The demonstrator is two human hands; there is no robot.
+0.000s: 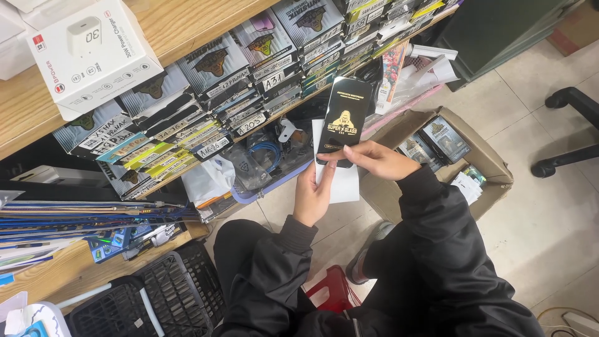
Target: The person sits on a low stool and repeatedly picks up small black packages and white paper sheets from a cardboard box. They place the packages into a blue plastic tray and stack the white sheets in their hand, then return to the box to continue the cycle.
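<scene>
A flat black package with a gold emblem (345, 118) is held upright in front of me. My right hand (374, 159) grips its lower edge from the right. Just below, my left hand (314, 193) holds its bottom left together with a white sheet (343, 184) behind it. Both arms wear black sleeves. The package sits above an open cardboard box (493, 165) holding similar flat packages (437, 140).
A wooden shelf (187, 19) carries rows of stacked flat packages (212, 106) and a white box (93, 53). Below lie blue cables in a tray (265, 156), black plastic baskets (156, 299), a red stool (334, 290) and an office chair base (571, 131).
</scene>
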